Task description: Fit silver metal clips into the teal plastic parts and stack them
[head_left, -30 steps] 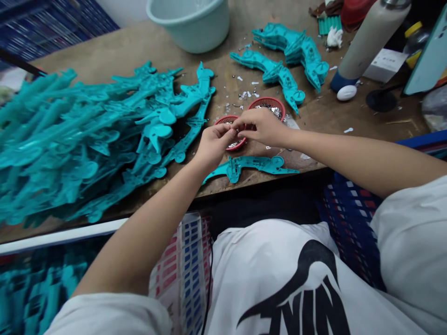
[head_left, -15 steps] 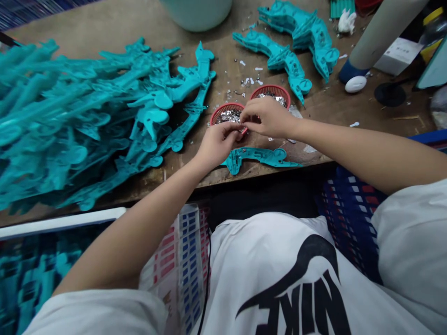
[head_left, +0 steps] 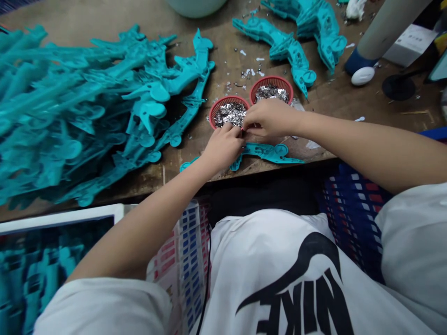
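My left hand [head_left: 225,144] is closed, its fingertips bent down over the near rim of the left red basket [head_left: 212,114]; whatever they pinch is hidden. Beside it, my right hand [head_left: 267,118] pinches with thumb and fingers together, its tips nearly meeting the left ones. Too small to make out is anything between them. Small shiny metal pieces [head_left: 230,114] fill the left basket, and more lie in the right red basket [head_left: 289,88] just behind my right hand. Under my hands a long turquoise plastic part [head_left: 268,152] lies along the table's front edge, partly covered by my left hand and forearm.
A large heap of turquoise parts [head_left: 70,116] covers the table's left side. More joined turquoise parts [head_left: 279,44] lie at the back right. A grey post [head_left: 384,32] rises at right, near a white box [head_left: 410,44]. Crates [head_left: 190,260] stand below the table edge.
My left hand has shifted slightly right and its fingers now curl downward beside my right fingertips. More of the left basket's contents shows. The camera view has tilted a little.
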A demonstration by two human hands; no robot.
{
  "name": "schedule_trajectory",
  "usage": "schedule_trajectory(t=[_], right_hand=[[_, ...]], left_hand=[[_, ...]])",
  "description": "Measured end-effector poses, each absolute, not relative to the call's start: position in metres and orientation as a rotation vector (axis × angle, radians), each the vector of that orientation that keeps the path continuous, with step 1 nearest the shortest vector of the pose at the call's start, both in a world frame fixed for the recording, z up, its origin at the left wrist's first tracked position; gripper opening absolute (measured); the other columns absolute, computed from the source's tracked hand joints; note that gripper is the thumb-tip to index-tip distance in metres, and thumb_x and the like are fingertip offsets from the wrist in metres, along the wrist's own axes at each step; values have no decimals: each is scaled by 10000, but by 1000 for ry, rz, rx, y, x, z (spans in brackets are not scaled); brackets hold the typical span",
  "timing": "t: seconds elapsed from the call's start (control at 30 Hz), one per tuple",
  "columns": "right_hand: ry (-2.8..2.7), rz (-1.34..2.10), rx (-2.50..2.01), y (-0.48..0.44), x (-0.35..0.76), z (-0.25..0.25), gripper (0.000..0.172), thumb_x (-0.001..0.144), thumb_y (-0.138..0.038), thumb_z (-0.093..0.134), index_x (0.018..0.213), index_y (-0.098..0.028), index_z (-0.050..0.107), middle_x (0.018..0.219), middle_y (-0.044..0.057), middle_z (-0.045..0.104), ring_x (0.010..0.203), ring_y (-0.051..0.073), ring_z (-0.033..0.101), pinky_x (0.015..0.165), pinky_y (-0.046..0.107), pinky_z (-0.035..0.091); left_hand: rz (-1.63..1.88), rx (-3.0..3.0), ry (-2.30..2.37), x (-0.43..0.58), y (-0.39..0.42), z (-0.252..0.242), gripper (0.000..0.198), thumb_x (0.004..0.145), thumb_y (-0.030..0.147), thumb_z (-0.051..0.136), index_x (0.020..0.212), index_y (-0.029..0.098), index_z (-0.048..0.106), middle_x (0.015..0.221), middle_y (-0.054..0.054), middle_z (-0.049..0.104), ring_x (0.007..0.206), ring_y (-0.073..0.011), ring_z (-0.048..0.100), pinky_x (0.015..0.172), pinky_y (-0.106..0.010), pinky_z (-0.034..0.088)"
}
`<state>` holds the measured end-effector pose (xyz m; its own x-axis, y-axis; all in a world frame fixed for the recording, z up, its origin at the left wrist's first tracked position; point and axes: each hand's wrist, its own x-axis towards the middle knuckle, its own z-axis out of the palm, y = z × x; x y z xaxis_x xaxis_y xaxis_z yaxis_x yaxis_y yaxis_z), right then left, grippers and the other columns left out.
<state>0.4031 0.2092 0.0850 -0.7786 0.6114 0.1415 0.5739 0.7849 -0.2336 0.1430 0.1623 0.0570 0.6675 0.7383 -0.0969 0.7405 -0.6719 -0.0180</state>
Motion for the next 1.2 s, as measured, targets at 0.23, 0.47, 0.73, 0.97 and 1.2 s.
schedule_trajectory(t=[0.23, 0.47, 0.73, 0.97, 1.2], right_hand=[[-2832, 319, -846, 213, 403, 91, 369, 1252, -355, 652, 1405, -255, 973, 1298, 74, 958, 1210, 307, 827, 971, 421, 518], [-2792, 350, -767, 217, 406, 85, 383, 1260, -365, 650, 1436, -251, 970, 1288, 70, 963, 1199, 294, 823, 976, 415, 511], [-2834, 398, -906, 215, 404, 93, 373, 1254, -376, 671, 1419, -253, 982, 1289, 72, 972, 1188, 301, 830, 972, 422, 519], [-2863, 419, -890, 215, 405, 86, 350, 1253, -395, 680, 1361, -292, 996, 1218, 60, 975, 1174, 308, 826, 988, 433, 516], [-2901, 423, -832, 212, 402, 87, 321, 1244, -391, 690, 1293, -314, 998, 1169, 19, 969, 1122, 275, 836, 1005, 422, 521]], left_hand=[[-216, 2785, 1385, 152, 155, 55, 374, 1232, 163, 589, 1269, 125, 960, 1423, -266, 833, 1442, -474, 714, 1114, -577, 589], [-162, 2894, 1270, 146, 160, 50, 353, 1217, 181, 594, 1279, 139, 939, 1358, -255, 844, 1361, -455, 737, 1091, -601, 640], [-53, 2834, 1268, 136, 159, 52, 403, 1210, 221, 568, 1312, 127, 946, 1318, -264, 846, 1361, -472, 751, 1160, -648, 675], [-54, 2801, 1222, 136, 161, 55, 391, 1175, 252, 630, 1329, 166, 979, 1292, -249, 882, 1329, -498, 740, 1091, -656, 658], [-183, 2829, 1165, 142, 161, 63, 397, 1214, 170, 568, 1157, 192, 960, 1269, -234, 890, 1281, -446, 749, 947, -540, 581]])
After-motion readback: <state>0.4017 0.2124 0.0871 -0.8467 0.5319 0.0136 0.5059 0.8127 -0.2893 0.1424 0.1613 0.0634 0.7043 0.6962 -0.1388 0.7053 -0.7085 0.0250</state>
